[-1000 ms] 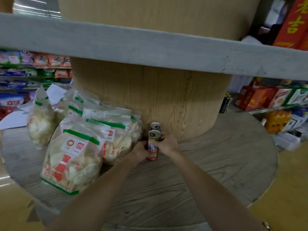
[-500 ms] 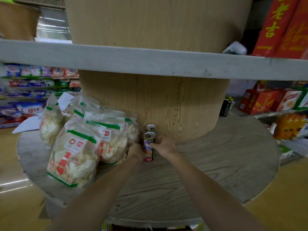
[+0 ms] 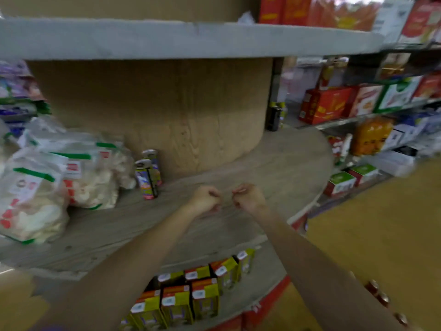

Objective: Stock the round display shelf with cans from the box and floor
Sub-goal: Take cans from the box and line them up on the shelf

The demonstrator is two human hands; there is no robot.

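Two cans stand upright on the round display shelf (image 3: pixel 274 163), long axes vertical and pull-tab tops pointing up: the front can (image 3: pixel 146 179) sits just ahead of the rear can (image 3: pixel 152 163), which is close against the wooden centre column (image 3: pixel 167 111). Clear snack bags (image 3: pixel 78 177) lie at the cans' 9 o'clock. At their 4 o'clock, apart from them, the left hand (image 3: pixel 206 199) and right hand (image 3: pixel 248 198) hover side by side, fingers curled, holding nothing. Yellow cartons (image 3: pixel 191 295) fill the tier below.

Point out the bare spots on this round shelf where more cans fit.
Bare board runs right of the two cans, along the wooden core out to the shelf rim. Left of the cans, snack bags crowd it.
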